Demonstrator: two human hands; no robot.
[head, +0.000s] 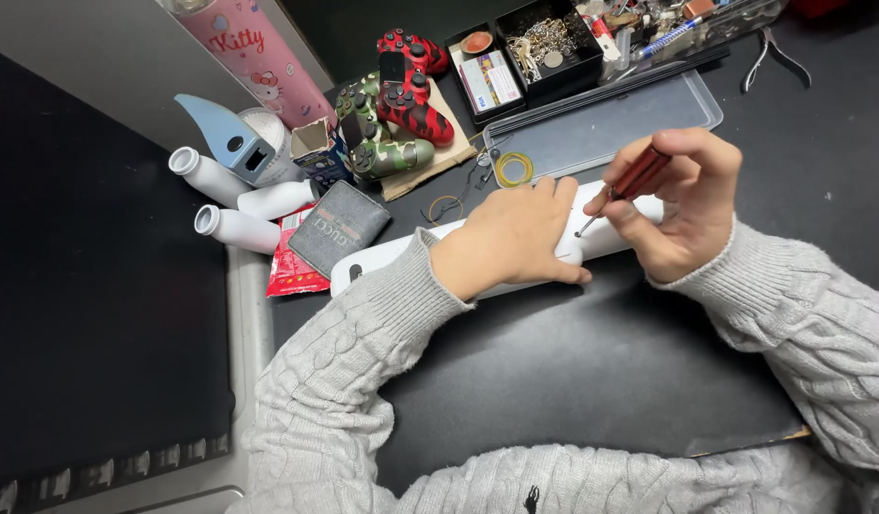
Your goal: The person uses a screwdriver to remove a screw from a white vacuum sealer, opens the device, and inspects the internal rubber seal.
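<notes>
Across a dark surface (592,381) we see, from above, two arms in grey cable-knit sleeves (363,371) reaching forward. Lying crosswise under both hands is a long white rounded device (382,255), near the middle of the view. Our left hand (511,238) lies flat on top of it, fingers together and pressing down. Our right hand (682,195) pinches a small screwdriver (630,181) with a reddish-brown handle between thumb and fingertips; its metal tip touches the white device just beside the left hand's fingertips. Behind the device lies a clear plastic lid (611,124). Left of that, two game controllers, one red (411,90) and one green camouflage (373,138), rest together. Nearer the left edge are white tubes (235,205) and a grey wallet (336,228). A yellow rubber band (513,168) sits just behind the left hand.
</notes>
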